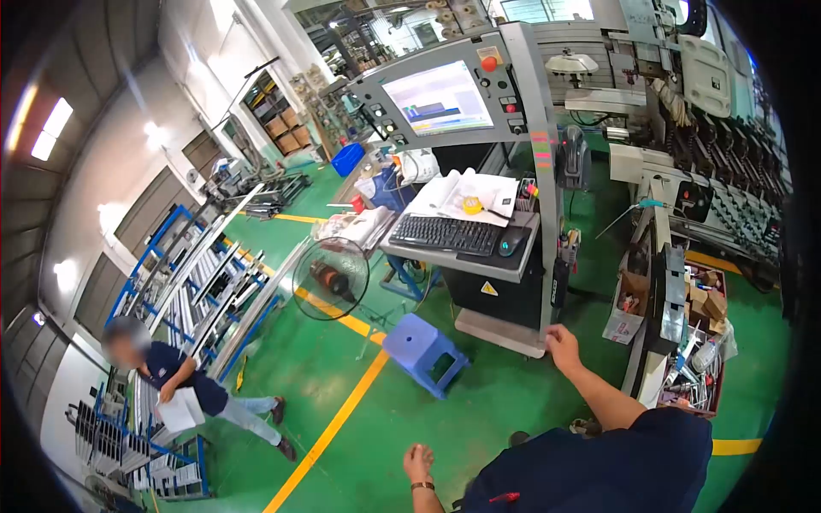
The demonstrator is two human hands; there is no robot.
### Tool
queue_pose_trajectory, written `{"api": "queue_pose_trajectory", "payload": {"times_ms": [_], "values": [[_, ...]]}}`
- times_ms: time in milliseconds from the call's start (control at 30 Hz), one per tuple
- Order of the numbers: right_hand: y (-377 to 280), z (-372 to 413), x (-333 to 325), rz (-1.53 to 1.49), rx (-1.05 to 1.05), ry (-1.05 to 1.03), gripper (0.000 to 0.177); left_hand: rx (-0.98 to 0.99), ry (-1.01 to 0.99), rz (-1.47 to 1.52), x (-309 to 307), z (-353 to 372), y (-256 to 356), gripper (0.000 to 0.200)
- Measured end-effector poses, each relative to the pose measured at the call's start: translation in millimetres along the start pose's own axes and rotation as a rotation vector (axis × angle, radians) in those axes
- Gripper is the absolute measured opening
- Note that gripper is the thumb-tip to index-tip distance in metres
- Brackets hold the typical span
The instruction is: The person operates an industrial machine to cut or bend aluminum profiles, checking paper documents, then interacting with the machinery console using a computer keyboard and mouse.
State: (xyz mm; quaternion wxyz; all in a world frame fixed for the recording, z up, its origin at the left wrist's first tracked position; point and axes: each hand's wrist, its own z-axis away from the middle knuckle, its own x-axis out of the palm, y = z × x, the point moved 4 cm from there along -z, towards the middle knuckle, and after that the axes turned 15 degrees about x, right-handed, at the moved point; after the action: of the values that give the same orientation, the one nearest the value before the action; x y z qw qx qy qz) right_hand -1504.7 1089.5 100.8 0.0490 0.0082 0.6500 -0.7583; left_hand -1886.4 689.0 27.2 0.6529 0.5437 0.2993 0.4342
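both left hand (418, 462), nearest the blue stool (421, 349), and right hand (562, 347), nearest the console base (498, 332), look empty, fingers half curled. a careless step could catch the blue stool; farther off, the fan (332, 279) might tip if knocked.

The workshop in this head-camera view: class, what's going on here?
The wearer's left hand and right hand both look empty; the right shows near the base of the control console, though touch can't be judged. The console's screen is lit, with a keyboard and mouse on the shelf below. A blue stool stands nearby. Elsewhere, a co-worker holds white papers.
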Motion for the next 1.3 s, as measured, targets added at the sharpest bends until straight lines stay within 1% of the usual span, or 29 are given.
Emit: {"api": "queue_pose_trajectory", "payload": {"times_ms": [67,167,200,267,367,400,467,533,567,633,667,767,833,900,1000,1033,1100,1133,1167,1233,1267,1300], "values": [[-54.7,-33.7,14.0,0.071,-0.189,0.140,0.025,0.086,-0.071,0.011,34.5,-56.5,15.1,0.052],[-123.3,-77.3,31.7,0.115,-0.285,0.202,0.028,0.185,-0.164,-0.055,98.2,-131.4,63.2,0.052],[-141.3,-86.3,37.9,0.127,-0.297,0.229,0.031,0.218,-0.202,-0.094,120.8,-150.8,85.2,0.050],[-166.7,-100.0,49.4,0.142,-0.320,0.288,0.035,0.261,-0.289,-0.062,173.1,-196.1,130.1,0.047],[-180.2,-122.0,66.7,0.261,-0.326,0.387,0.038,0.399,-0.421,-0.035,252.6,-277.9,195.3,0.049],[-180.7,-132.0,72.5,0.298,-0.356,0.416,0.040,0.456,-0.459,-0.036,281.5,-303.9,219.7,0.050],[-183.8,-153.3,80.4,0.333,-0.375,0.507,0.041,0.529,-0.549,0.035,343.5,-347.3,275.3,0.054],[-184.6,-167.5,92.4,0.387,-0.379,0.611,0.045,0.658,-0.625,0.081,405.5,-405.5,313.8,0.057],[-182.4,-174.9,96.6,0.383,-0.356,0.656,0.045,0.718,-0.658,0.114,437.8,-430.0,332.8,0.058],[-178.5,-196.0,105.2,0.383,-0.326,0.740,0.047,0.770,-0.704,0.099,499.5,-471.9,376.5,0.060],[-182.8,-201.9,111.0,0.424,-0.297,0.744,0.050,0.821,-0.720,0.106,530.2,-489.4,398.3,0.062],[-182.7,-220.5,124.6,0.477,-0.280,0.781,0.052,0.943,-0.737,0.078,618.3,-533.3,460.9,0.069],[-178.0,-232.0,128.5,0.488,-0.249,0.798,0.054,1.038,-0.704,0.163,676.7,-559.7,491.2,0.075],[-173.1,-235.0,134.6,0.501,-0.233,0.818,0.055,1.157,-0.653,0.139,734.7,-589.5,514.6,0.080],[-175.3,-229.5,140.7,0.564,-0.229,0.849,0.058,1.205,-0.625,0.188,795.7,-607.5,545.2,0.089],[-179.0,-230.1,141.2,0.582,-0.232,0.860,0.059,1.209,-0.569,0.134,816.1,-619.6,550.4,0.083],[-184.1,-225.8,148.3,0.651,-0.234,0.850,0.063,1.024,-0.739,0.465,858.7,-637.4,549.7,0.071],[-188.0,-224.2,150.9,0.686,-0.220,0.847,0.064,1.033,-0.693,0.386,859.6,-627.5,556.3,0.060],[-190.8,-223.9,154.2,0.719,-0.206,0.841,0.064,0.969,-0.691,0.413,859.1,-616.1,558.6,0.052],[-189.6,-224.1,155.6,0.709,-0.148,0.831,0.067,1.012,-0.628,0.249,860.9,-620.6,554.6,0.043],[-190.3,-224.2,155.8,0.705,-0.128,0.827,0.067,1.108,-0.601,0.339,864.1,-623.5,551.2,0.039],[-191.7,-224.4,156.0,0.704,-0.110,0.818,0.067,1.135,-0.593,0.288,860.4,-623.2,551.5,0.039]]}}
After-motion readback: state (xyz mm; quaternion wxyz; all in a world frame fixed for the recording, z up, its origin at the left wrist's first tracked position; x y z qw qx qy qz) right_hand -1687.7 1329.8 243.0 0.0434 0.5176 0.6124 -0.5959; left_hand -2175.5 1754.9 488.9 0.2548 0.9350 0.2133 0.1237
